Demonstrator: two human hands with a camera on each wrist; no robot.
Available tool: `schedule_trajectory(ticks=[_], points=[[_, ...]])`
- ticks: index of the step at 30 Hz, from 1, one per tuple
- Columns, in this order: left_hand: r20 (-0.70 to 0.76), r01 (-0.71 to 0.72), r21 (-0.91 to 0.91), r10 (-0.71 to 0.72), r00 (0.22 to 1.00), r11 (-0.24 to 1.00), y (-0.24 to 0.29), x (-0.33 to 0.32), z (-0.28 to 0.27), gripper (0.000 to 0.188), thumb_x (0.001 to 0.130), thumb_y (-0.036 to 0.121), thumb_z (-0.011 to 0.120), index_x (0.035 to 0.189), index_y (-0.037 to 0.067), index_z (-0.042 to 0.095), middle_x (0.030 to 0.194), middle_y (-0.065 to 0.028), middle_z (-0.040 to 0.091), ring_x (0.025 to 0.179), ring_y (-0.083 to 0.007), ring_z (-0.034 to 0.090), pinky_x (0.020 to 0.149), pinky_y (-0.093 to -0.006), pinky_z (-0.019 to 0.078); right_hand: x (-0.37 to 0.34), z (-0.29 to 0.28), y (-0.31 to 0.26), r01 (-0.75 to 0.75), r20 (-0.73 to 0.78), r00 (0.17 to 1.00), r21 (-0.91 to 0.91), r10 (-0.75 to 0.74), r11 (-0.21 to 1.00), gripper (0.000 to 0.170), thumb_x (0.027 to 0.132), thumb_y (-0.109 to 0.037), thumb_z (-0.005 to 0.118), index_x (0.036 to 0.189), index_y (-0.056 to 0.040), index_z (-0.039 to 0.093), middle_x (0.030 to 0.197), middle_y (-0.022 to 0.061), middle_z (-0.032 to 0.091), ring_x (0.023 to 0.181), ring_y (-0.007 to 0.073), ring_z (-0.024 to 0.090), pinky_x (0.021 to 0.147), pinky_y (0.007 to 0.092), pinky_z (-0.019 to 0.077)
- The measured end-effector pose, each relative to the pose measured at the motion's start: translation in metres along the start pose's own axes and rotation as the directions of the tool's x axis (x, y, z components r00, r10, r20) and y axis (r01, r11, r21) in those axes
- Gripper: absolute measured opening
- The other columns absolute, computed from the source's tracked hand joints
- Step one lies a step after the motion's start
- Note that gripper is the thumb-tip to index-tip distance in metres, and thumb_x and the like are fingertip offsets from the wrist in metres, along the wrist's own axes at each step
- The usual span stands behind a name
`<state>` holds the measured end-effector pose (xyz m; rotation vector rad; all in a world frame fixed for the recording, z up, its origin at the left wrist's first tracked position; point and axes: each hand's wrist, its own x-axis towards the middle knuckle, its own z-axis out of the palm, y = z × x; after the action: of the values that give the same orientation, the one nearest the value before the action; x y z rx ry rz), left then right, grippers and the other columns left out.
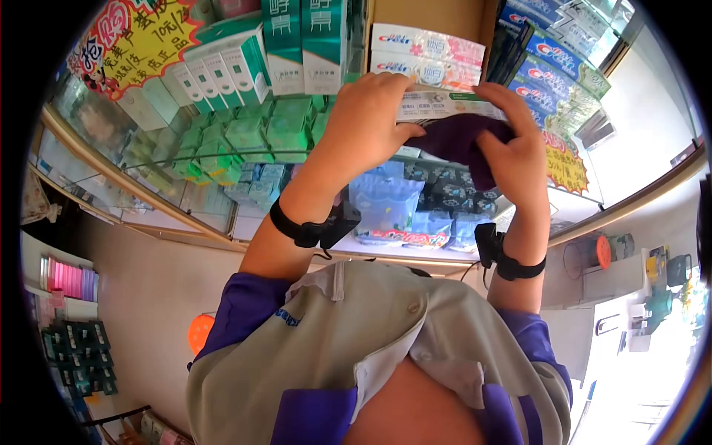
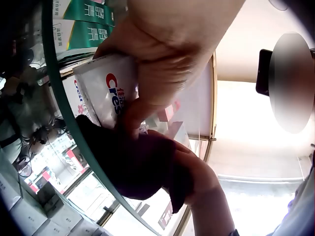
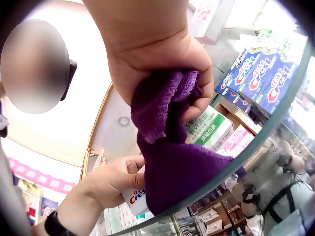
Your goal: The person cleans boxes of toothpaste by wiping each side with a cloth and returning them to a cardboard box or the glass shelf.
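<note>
A white Crest toothpaste box (image 1: 437,106) is held up over the glass display counter. My left hand (image 1: 368,119) grips its left end, with the thumb along the near side. In the left wrist view the Crest lettering shows on the toothpaste box (image 2: 110,86) under that hand. My right hand (image 1: 521,156) has its fingers curled round a dark purple cloth (image 1: 463,141) at the box's right end. The cloth (image 3: 182,172) hangs in folds from the right fist (image 3: 162,73) and covers part of the box in the right wrist view.
Behind the hands, more toothpaste boxes (image 1: 426,46) stand in an open carton. Blue Crest boxes (image 1: 545,78) are stacked to the right, tall green boxes (image 1: 322,44) to the left. Green packs (image 1: 285,130) and blue bags (image 1: 386,200) lie beneath the counter glass, with its edge (image 2: 74,110) close by.
</note>
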<state>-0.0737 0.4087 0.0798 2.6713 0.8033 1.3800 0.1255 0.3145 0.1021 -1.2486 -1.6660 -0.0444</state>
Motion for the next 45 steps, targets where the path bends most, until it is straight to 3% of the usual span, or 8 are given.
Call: schedule_trajectory(ticks=[5, 13, 21, 25, 27, 40, 42, 45], points=[[0.058, 0.038, -0.011, -0.037, 0.998, 0.999, -0.007, -0.012, 0.004, 0.039, 0.067, 0.016, 0.078, 0.099, 0.001, 0.063, 0.1, -0.0164, 0.065, 0.097, -0.0378, 0.06, 0.083, -0.0441, 0.048, 0.007, -0.005, -0.018, -0.094, -0.187, 0.969, 0.322, 0.16, 0.942, 0.031, 0.081, 0.004, 0.059, 0.11, -0.0049, 0.069, 0.101, 0.0008, 0.067, 0.089, 0.007, 0.062, 0.076, 0.0224, 0.0497], [0.154, 0.036, -0.035, -0.031, 0.988, 0.999, -0.011, -0.015, 0.002, 0.043, 0.069, 0.012, 0.073, 0.11, 0.0, 0.063, 0.105, -0.019, 0.065, 0.1, -0.0391, 0.06, 0.086, -0.0441, 0.0492, -0.006, 0.059, -0.012, 0.117, -0.131, 0.984, -0.025, -0.119, 0.993, 0.042, 0.082, -0.002, 0.052, 0.124, -0.0035, 0.058, 0.108, 0.0204, 0.064, 0.097, 0.0387, 0.062, 0.088, 0.0421, 0.0497], [0.365, 0.512, -0.266, -0.406, 0.838, 0.817, -0.033, -0.034, -0.019, 0.064, 0.067, 0.021, 0.085, 0.122, 0.002, 0.058, 0.104, -0.0131, 0.067, 0.099, -0.0233, 0.064, 0.084, -0.0344, 0.0506, -0.01, 0.068, -0.022, 0.264, 0.038, 0.964, -0.241, -0.263, 0.934, 0.04, 0.078, -0.017, 0.074, 0.115, -0.0069, 0.063, 0.113, 0.014, 0.063, 0.101, 0.0357, 0.061, 0.086, 0.0425, 0.0492], [0.272, 0.418, -0.33, -0.338, 0.901, 0.847, -0.035, -0.044, -0.014, 0.05, 0.069, 0.02, 0.08, 0.111, 0.001, 0.062, 0.104, -0.0205, 0.068, 0.093, -0.0343, 0.068, 0.079, -0.0397, 0.0525, 0.002, 0.077, -0.036, 0.043, 0.065, 0.997, 0.049, -0.046, 0.998, 0.035, 0.077, -0.013, 0.072, 0.111, -0.0066, 0.065, 0.111, 0.0129, 0.063, 0.101, 0.0355, 0.061, 0.086, 0.0429, 0.0494], [0.093, 0.216, -0.409, -0.195, 0.976, 0.887, -0.039, -0.047, -0.006, 0.043, 0.071, 0.015, 0.076, 0.11, 0.002, 0.062, 0.103, -0.0193, 0.068, 0.091, -0.0325, 0.068, 0.079, -0.039, 0.0524, 0.005, 0.101, -0.048, 0.377, 0.028, 0.926, -0.15, -0.378, 0.914, 0.032, 0.075, -0.01, 0.07, 0.107, -0.0071, 0.066, 0.106, 0.0124, 0.064, 0.099, 0.0337, 0.061, 0.083, 0.042, 0.05], [0.246, 0.291, -0.437, -0.198, 0.949, 0.851, -0.042, -0.056, -0.014, 0.047, 0.073, 0.013, 0.083, 0.111, 0.005, 0.056, 0.101, -0.0079, 0.065, 0.096, -0.0174, 0.06, 0.086, -0.0312, 0.0465, -0.025, 0.021, -0.013, -0.024, -0.098, 0.994, -0.608, -0.045, 0.793, 0.026, 0.082, -0.004, 0.063, 0.108, -0.0067, 0.066, 0.102, 0.0119, 0.066, 0.095, 0.0338, 0.059, 0.086, 0.0436, 0.046], [0.168, 0.191, -0.435, -0.129, 0.977, 0.88, -0.046, -0.055, -0.009, 0.053, 0.071, 0.016, 0.083, 0.114, 0.007, 0.055, 0.101, -0.0162, 0.067, 0.095, -0.0371, 0.063, 0.08, -0.0403, 0.0491, -0.023, 0.037, -0.026, 0.096, -0.038, 0.99, -0.551, -0.139, 0.829, 0.026, 0.081, -0.004, 0.061, 0.107, -0.0064, 0.064, 0.103, 0.0123, 0.066, 0.096, 0.0333, 0.059, 0.086, 0.044, 0.0463], [0.156, 0.199, -0.4, -0.147, 0.977, 0.895, -0.036, -0.053, -0.018, 0.05, 0.071, 0.01, 0.08, 0.114, 0.006, 0.054, 0.102, -0.0176, 0.066, 0.096, -0.0394, 0.062, 0.08, -0.0414, 0.0493, -0.034, 0.091, -0.049, 0.332, 0.081, 0.942, -0.385, -0.327, 0.861, 0.04, 0.077, -0.012, 0.066, 0.116, -0.0095, 0.061, 0.116, 0.0101, 0.06, 0.099, 0.0279, 0.059, 0.081, 0.0401, 0.0471]])
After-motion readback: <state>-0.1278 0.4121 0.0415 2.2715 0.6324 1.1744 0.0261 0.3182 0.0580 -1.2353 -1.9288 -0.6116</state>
